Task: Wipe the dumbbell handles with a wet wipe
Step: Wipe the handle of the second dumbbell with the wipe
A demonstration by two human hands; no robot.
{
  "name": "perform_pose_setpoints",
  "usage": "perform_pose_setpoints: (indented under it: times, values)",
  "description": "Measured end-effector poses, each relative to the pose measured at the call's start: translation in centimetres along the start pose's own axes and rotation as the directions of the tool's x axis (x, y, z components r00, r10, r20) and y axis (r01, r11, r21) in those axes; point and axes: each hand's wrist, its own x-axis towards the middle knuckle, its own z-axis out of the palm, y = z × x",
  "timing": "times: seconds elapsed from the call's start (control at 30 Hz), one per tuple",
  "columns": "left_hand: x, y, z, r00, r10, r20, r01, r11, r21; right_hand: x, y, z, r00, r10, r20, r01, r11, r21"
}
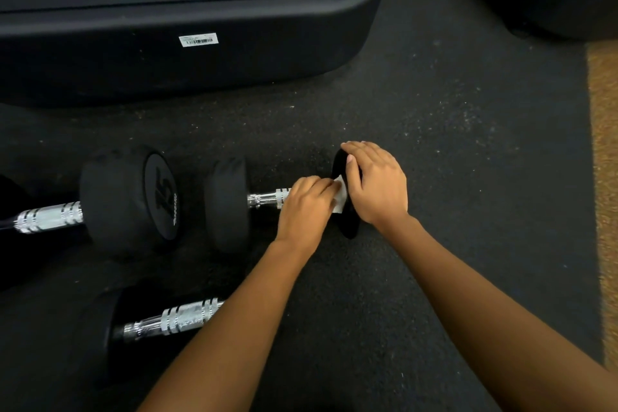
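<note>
Speckled black floor [451, 150] beneath dumbbells [117, 201], machine base [167, 63]

Curled left hand [306, 207] beside right hand [378, 184]

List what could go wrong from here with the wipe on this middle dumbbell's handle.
The left hand bunches the white wet wipe at the right end of the chrome knurled handle; the bare stretch toward the other head could get skipped.
The right hand alone steadies the round black rubber head; if it slips, the dumbbell may roll.
The far-left chrome handle and the nearest chrome handle have no wipe on them and could be forgotten.
</note>
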Motion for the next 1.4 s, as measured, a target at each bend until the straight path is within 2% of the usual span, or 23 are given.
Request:
perform_pose_setpoints:
  times: [0.17, 0.3, 0.43, 0.53, 0.6, 0.63, 0.73, 0.8, 1.0, 1.13, 1.27, 1.4]
  values:
    - [0.8, -1.0, -0.2, 0.998, 0.046, 0.046, -0.047, 0.999, 0.011, -0.1, 0.1, 0.0, 1.000, -0.004, -0.003, 0.004, 1.000, 0.001]
    - [2.3, -1.6, -1.1, 0.960, 0.021, 0.279, -0.060, 0.989, 0.134, 0.0, 0.0, -0.1, 1.000, -0.002, 0.007, 0.002, 1.000, -0.005]
    - [3.2, -0.4, -0.7, 0.926, -0.011, 0.377, -0.078, 0.972, 0.221, 0.0, 0.1, -0.1, 1.000, 0.002, 0.013, -0.002, 1.000, -0.007]
    - [2.2, -0.9, -0.1, 0.955, 0.064, 0.289, -0.086, 0.994, 0.063, 0.1, 0.1, 0.0, 1.000, 0.003, 0.012, -0.003, 1.000, -0.007]
    - [1.6, -1.7, -0.5, 0.973, 0.031, 0.230, -0.018, 0.998, -0.061, 0.1, 0.0, 0.0, 1.000, 0.004, 0.016, -0.004, 1.000, -0.011]
    - [1.5, -2.1, -0.6, 0.970, -0.004, 0.245, 0.018, 0.998, -0.057, 0.1, 0.0, -0.1, 1.000, 0.003, 0.015, -0.003, 1.000, -0.014]
    - [2.5, -2.1, -0.7, 0.935, -0.082, 0.345, 0.032, 0.988, 0.148, 0.0, 0.1, -0.1, 1.000, 0.002, 0.011, -0.002, 1.000, -0.012]
    - [3.0, -1.2, -0.6, 0.919, -0.119, 0.376, 0.040, 0.977, 0.212, 0.0, 0.1, -0.1, 1.000, 0.005, 0.014, -0.004, 1.000, -0.016]
    - [2.1, -1.1, -0.2, 0.949, 0.004, 0.316, -0.045, 0.992, 0.122, 0.0, 0.0, -0.1, 1.000, -0.001, 0.007, 0.001, 1.000, -0.006]
    - [2.5, -1.0, -0.6, 0.931, -0.168, 0.325, 0.098, 0.971, 0.219, 0.0, 0.2, 0.0, 1.000, -0.004, -0.004, 0.004, 1.000, -0.003]
    - [2.4, 0.3, -0.4, 0.940, -0.132, 0.314, 0.086, 0.984, 0.155, 0.0, 0.1, 0.1, 1.000, -0.005, -0.014, 0.005, 1.000, -0.005]
    - [1.1, -0.8, -0.2, 0.978, -0.065, 0.197, 0.076, 0.996, -0.045, -0.2, 0.1, 0.0, 1.000, -0.012, -0.020, 0.012, 1.000, -0.011]
